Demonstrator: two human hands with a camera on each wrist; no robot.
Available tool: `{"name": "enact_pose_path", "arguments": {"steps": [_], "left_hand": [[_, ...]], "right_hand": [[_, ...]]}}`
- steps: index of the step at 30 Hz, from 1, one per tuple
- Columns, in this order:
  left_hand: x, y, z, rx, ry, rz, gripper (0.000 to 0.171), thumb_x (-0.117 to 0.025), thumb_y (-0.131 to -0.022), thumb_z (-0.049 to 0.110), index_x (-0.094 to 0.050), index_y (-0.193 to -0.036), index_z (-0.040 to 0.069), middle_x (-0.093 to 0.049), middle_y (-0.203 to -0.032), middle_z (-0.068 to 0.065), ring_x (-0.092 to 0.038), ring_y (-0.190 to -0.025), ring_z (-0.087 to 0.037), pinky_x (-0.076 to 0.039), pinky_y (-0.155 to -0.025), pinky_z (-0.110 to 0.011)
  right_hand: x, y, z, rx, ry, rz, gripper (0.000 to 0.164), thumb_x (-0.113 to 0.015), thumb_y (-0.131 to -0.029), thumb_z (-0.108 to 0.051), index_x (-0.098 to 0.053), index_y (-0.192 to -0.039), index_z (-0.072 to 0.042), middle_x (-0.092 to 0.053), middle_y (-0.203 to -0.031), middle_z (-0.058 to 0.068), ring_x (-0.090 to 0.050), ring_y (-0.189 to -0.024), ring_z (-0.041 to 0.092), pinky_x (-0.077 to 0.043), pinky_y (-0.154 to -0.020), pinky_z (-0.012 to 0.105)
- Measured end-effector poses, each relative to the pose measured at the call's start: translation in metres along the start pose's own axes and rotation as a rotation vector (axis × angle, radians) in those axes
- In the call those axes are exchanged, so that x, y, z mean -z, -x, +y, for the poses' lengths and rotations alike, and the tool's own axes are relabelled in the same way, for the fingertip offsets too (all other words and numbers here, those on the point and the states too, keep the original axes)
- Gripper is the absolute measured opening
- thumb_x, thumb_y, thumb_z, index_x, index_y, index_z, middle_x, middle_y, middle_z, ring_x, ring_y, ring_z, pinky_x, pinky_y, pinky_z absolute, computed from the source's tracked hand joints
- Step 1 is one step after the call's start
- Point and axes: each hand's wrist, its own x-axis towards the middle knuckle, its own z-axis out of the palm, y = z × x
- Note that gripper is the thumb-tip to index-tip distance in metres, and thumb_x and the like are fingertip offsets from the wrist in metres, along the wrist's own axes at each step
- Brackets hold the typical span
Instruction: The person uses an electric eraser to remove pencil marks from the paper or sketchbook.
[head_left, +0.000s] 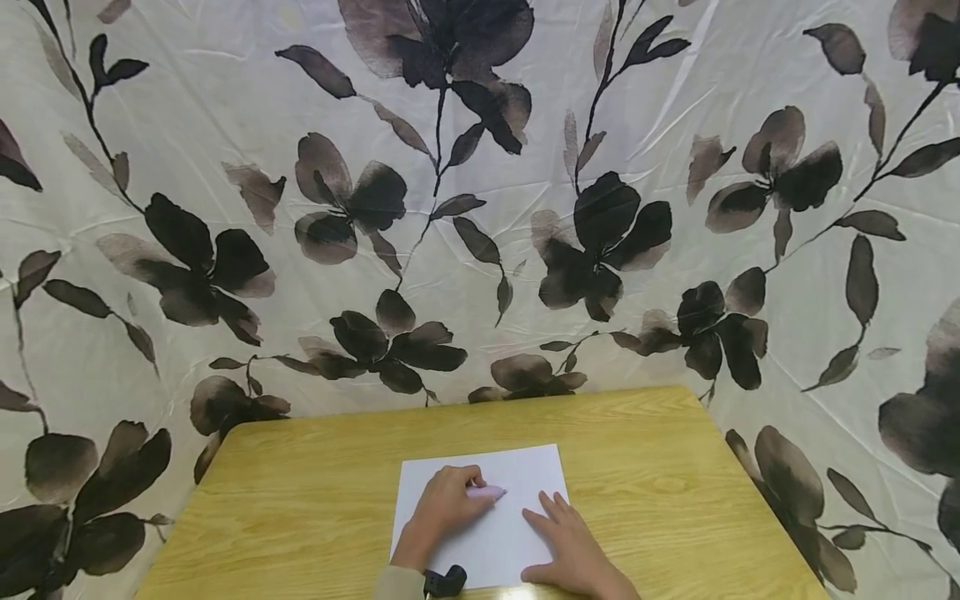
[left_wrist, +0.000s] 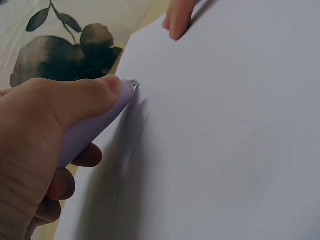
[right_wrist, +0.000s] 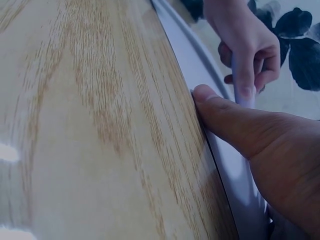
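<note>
My left hand (head_left: 444, 507) holds a lilac, pen-shaped tool (left_wrist: 92, 131) with a small metallic tip, its thumb pressed along the top near the tip. That tip points down at a white sheet of paper (head_left: 491, 554). In the left wrist view a faint thin line (left_wrist: 132, 155) shows on the paper, within the tool's shadow. My right hand (head_left: 573, 546) rests with spread fingers on the sheet's right part. Its thumb (right_wrist: 220, 110) lies at the paper's near edge in the right wrist view.
The sheet lies on a yellow wood-grain table (head_left: 300, 500), near its front edge. Cloth with dark flowers (head_left: 390, 342) hangs behind the table and on both sides. A dark band with a device (head_left: 446, 582) is on the left wrist, beside a beige sleeve (head_left: 399, 583).
</note>
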Motion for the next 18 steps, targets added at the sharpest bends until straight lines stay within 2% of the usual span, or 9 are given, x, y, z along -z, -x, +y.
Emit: {"name": "enact_pose_path", "arguments": {"steps": [7,13,18], "left_hand": [[0.016,0.019,-0.008,0.068,0.014,-0.012,0.023,-0.076,-0.079,0.049,-0.061,-0.073,0.033,-0.056,-0.067,0.021,-0.047,-0.058,-0.005,-0.039,-0.054,-0.025],[0.031,0.04,-0.023,0.075,-0.008,0.008,0.021,-0.08,-0.076,0.043,-0.062,-0.074,0.032,-0.059,-0.071,0.019,-0.049,-0.061,-0.004,-0.041,-0.057,-0.025],[0.043,0.058,-0.03,0.103,0.009,-0.01,0.021,-0.08,-0.076,0.042,-0.063,-0.077,0.03,-0.06,-0.073,0.017,-0.049,-0.062,-0.005,-0.041,-0.058,-0.025]], "right_hand": [[-0.001,0.0,-0.001,-0.012,-0.018,-0.006,0.087,-0.073,-0.072,-0.062,-0.052,-0.139,-0.011,-0.033,-0.15,0.024,-0.022,-0.138,0.047,-0.02,-0.105,0.063],[-0.003,-0.001,-0.001,-0.01,-0.014,-0.016,0.087,-0.072,-0.072,-0.063,-0.052,-0.139,-0.011,-0.033,-0.15,0.024,-0.021,-0.138,0.048,-0.019,-0.105,0.063],[-0.004,0.0,0.001,-0.017,-0.008,-0.029,0.088,-0.07,-0.073,-0.064,-0.051,-0.14,-0.011,-0.032,-0.151,0.023,-0.02,-0.139,0.047,-0.018,-0.105,0.063]]}}
